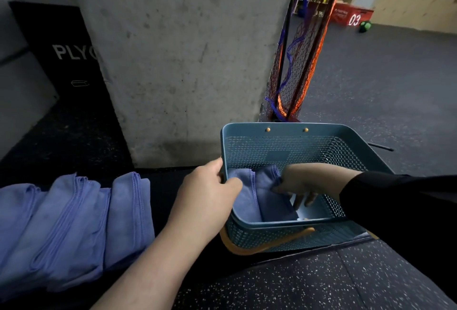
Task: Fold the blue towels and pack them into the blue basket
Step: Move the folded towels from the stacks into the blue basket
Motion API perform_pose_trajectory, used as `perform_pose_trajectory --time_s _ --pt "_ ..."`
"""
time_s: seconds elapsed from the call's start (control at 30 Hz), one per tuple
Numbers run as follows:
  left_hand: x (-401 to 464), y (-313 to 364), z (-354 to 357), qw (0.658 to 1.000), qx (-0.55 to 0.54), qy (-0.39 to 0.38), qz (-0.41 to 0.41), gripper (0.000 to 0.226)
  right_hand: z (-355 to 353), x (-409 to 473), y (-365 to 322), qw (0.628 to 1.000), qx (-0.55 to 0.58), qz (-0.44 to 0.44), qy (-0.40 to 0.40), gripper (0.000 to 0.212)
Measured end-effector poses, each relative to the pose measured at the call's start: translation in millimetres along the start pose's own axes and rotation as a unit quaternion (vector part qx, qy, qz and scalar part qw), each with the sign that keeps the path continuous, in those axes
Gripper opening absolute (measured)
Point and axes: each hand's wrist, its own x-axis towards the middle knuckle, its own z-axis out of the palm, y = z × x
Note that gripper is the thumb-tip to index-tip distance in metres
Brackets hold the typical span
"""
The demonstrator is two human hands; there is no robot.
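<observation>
Head view
Basket (pixel 291 145): blue, perforated walls, solid rim; stands on the dark speckled floor just in front of the pillar, right of centre. Two round tan studs on the far rim.
Handle (pixel 259 248): tan strap, hanging down against the basket's near wall.
Towels in basket (pixel 249 201): two blue folded pieces, side by side in the left half, folds running front to back. A pale patch of the basket's bottom shows to their right.
Left hand (pixel 210 191): bare forearm; grips the basket's left rim near the near corner, thumb over the inner side, fingers curled round the outer edge.
Right hand (pixel 299 183): black sleeve; reaches inside the basket over the right-hand folded towel. Thumb lies against the cloth, fingers point down between towel and right wall. Whether it pinches the towel or only presses it cannot be told.
Towel pile (pixel 74 223): blue, several folded pieces overlapping in a row, on a black surface at the left, well apart from the basket.
Pillar (pixel 183 57): bare grey concrete, centre background.
Black box (pixel 57 52): left of the pillar, white letters "PLY" partly hidden.
Net (pixel 296 62): dark mesh with orange and blue bands on black poles, behind the basket.
Red box (pixel 351 16): marked "03", far right background.
Ball (pixel 365 26): green, beside the red box.
</observation>
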Motion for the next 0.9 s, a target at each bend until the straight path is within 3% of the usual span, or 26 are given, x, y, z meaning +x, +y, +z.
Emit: perform_pose_trajectory --time_s 0.13,0.27,0.37,0.43,0.5,0.6,0.67,0.77,0.83,0.9 --pt "-14 -9 -20 0.998 0.056 0.011 0.000 0.033 19 -10 -16 1.000 0.003 -0.015 -0.012 0.034" --pt "-24 -24 -43 0.997 0.063 0.036 -0.017 0.036 38 -17 -43 0.999 -0.007 -0.023 -0.024 0.033" --pt "-28 -29 -59 0.998 0.049 0.019 -0.018 0.032 44 -19 -60 0.995 -0.100 -0.005 -0.032 0.038" --pt "-31 -31 -70 0.998 0.043 0.048 -0.004 0.019 40 -22 -62 0.972 -0.230 -0.026 0.046 0.040" --pt "-34 -36 -89 0.991 0.041 0.128 0.008 0.031 28 -30 -62 0.950 -0.285 -0.054 0.115 0.043" --pt "-35 -50 -128 0.973 0.026 0.229 0.022 0.016 3 -64 -82 0.980 -0.167 -0.051 0.100 0.044" --pt "-35 -62 -153 0.963 0.041 0.267 0.017 0.013 -13 -99 -108 0.971 -0.133 -0.115 0.164 0.034" --pt "-37 -77 -178 0.955 0.068 0.290 -0.003 0.019 -7 -151 -158 0.895 -0.006 -0.307 0.323 0.031" --pt "-40 -84 -190 0.952 0.080 0.295 -0.015 0.019 19 -179 -197 0.855 0.124 -0.393 0.313 0.024" --pt "-45 -89 -198 0.950 0.090 0.297 -0.024 0.019 51 -186 -235 0.841 0.171 -0.426 0.287 0.018"
